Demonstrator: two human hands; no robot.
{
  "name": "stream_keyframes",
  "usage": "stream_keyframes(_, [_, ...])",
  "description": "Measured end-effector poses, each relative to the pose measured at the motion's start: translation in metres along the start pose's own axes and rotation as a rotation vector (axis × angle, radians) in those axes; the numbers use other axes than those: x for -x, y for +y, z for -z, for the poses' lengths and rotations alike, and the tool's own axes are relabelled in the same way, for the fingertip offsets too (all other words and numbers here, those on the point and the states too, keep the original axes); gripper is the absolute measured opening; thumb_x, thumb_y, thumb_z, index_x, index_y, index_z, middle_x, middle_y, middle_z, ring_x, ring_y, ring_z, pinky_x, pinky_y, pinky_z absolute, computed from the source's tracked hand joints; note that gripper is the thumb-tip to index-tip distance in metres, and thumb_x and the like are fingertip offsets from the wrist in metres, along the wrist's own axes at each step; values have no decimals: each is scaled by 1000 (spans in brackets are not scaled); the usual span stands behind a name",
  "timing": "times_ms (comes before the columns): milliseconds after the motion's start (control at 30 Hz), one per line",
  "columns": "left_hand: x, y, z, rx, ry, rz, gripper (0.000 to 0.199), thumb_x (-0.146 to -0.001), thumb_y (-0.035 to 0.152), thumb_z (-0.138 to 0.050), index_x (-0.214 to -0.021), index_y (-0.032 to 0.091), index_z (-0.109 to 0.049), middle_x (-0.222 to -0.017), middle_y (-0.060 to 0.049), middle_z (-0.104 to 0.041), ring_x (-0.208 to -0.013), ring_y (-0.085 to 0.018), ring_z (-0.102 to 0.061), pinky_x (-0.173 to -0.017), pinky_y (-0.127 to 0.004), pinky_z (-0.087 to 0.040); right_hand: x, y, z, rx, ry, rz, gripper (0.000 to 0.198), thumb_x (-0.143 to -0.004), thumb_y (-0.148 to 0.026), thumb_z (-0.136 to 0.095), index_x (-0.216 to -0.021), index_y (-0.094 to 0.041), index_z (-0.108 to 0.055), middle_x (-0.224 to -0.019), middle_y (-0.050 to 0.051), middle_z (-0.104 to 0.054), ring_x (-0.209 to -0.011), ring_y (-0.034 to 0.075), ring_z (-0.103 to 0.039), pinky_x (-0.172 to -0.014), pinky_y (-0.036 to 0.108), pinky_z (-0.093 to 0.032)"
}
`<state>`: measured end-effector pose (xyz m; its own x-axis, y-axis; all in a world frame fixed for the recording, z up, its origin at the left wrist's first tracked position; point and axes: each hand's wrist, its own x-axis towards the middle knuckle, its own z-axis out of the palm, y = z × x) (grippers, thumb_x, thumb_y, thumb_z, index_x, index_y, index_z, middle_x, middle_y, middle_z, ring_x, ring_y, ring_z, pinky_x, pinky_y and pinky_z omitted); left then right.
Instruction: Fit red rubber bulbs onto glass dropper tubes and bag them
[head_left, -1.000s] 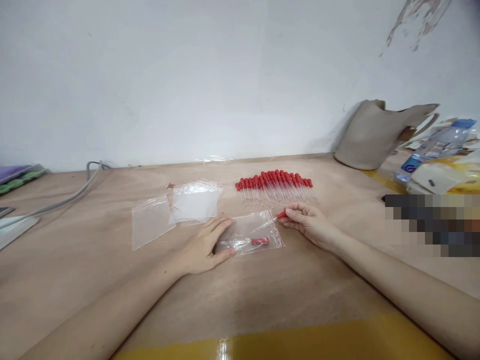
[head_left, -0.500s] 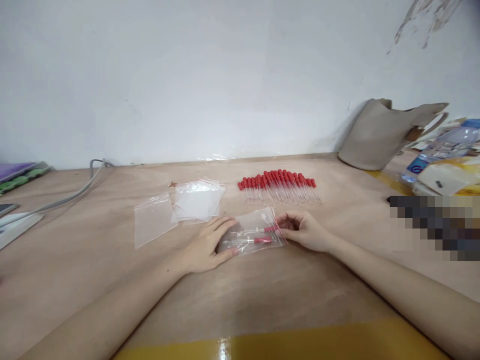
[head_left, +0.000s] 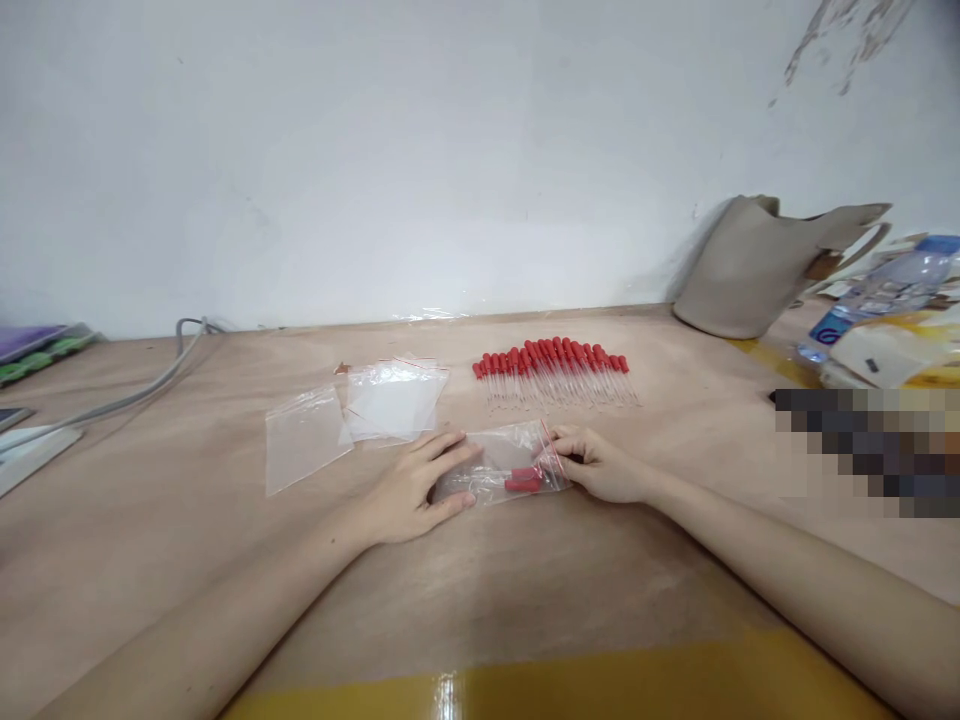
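A clear zip-lock bag [head_left: 491,447] with a red line at its mouth lies in front of me. Inside it are two droppers with red rubber bulbs [head_left: 523,480] and thin clear tubes, the bulbs close together near the mouth. My left hand [head_left: 420,487] rests over the bag's left end, thumb and fingers spread apart. At the mouth, my right hand [head_left: 596,465] has its fingers closed on the bag's edge; the fingertips are partly hidden. Beyond the bag lies a row of several red-bulbed droppers [head_left: 555,370], bulbs pointing away from me.
Several flat clear bags [head_left: 394,400] lie piled beyond my left hand, with a single bag [head_left: 306,440] left of them. A grey cable [head_left: 142,393] runs along the left. At the right stand a beige bag [head_left: 742,270] and a plastic bottle [head_left: 885,285]. A white wall [head_left: 450,160] bounds the back.
The upper dropper has slid down and further into the bag, so its bulb now lies beside the other one. My right fingers have shifted slightly along the bag's mouth. My left hand stays in place.
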<state>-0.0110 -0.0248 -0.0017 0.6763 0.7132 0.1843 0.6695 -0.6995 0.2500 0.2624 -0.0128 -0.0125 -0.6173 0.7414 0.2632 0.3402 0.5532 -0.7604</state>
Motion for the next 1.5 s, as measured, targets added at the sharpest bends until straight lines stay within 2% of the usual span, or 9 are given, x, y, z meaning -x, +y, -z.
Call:
stream_keyframes(167, [-1, -3, -1, -36, -43, -15, 46, -88, 46, -40, -131, 31, -40, -144, -4, -28, -133, -24, -23, -106, -45, -25, -6, 10, 15, 14, 161, -189, 25, -80, -35, -50, -77, -15, -65, -76, 5, -64, -67, 14, -56, -62, 26, -44])
stream_keyframes(367, [-3, -3, 0, -8, -58, 11, 45, -92, 40, -32, -135, 27, -33, -146, -4, -20, -134, -23, -18, -108, -45, -23, -52, 30, 48, 442, 556, -223, 15, -75, -26, -56, -75, -16, -67, -74, 4, -66, -67, 15, -56, -64, 27, -41])
stream_keyframes(633, [-2, -3, -3, 81, 82, -50, 44, -90, 33, -39, -133, 24, -38, -141, -6, -34, -132, -23, -26, -106, -45, -29, -118, 44, 44, 905, 453, -292, 32, -85, -36, -43, -99, -18, -66, -101, 11, -59, -98, 25, -49, -83, 37, -35])
stream_keyframes(767, [-1, -4, -3, 88, 42, -34, 42, -89, 34, -41, -130, 23, -43, -139, -7, -37, -129, -22, -32, -105, -43, -31, -132, 45, 37, 958, 419, -339, 31, -84, -38, -45, -92, -18, -67, -110, 12, -54, -106, 28, -43, -87, 44, -30])
stream_keyframes(1000, [-1, -4, -3, 96, 25, -3, 40, -89, 37, -42, -126, 24, -48, -138, -7, -39, -126, -22, -37, -104, -42, -33, -138, 38, 46, 407, 553, -386, 15, -78, -24, -53, -87, -15, -59, -97, 10, -59, -95, 22, -52, -84, 39, -38])
stream_keyframes(1100, [-2, -4, -3, 99, 32, -7, 41, -88, 37, -42, -127, 24, -48, -137, -7, -40, -126, -22, -37, -103, -41, -33, -115, 27, 53, 135, 586, -237, 18, -85, -26, -43, -100, -16, -49, -86, 5, -61, -80, 13, -57, -73, 28, -44])
stream_keyframes(1200, [-2, -4, -4, 105, 33, -7, 41, -88, 37, -42, -127, 24, -47, -137, -7, -40, -126, -22, -37, -103, -41, -34, -75, 18, 56, -110, 766, -40, 24, -81, -39, -50, -97, -21, -44, -81, 2, -58, -72, 12, -56, -65, 25, -44])
stream_keyframes(1333, [-3, -6, -5, 111, 38, -14, 42, -88, 36, -42, -128, 24, -46, -137, -7, -40, -127, -22, -36, -104, -42, -32, -26, 20, 44, -287, 907, -206, 34, -74, -49, -56, -90, -23, -41, -72, -1, -57, -54, 9, -49, -54, 23, -41])
stream_keyframes(1500, [-3, -7, -5, 120, 61, -32, 41, -88, 36, -43, -127, 24, -46, -137, -6, -40, -126, -23, -36, -103, -44, -34, -7, 28, 15, -546, 844, -348, 36, -69, -48, -61, -84, -24, -40, -75, 1, -60, -58, 12, -55, -60, 30, -48])
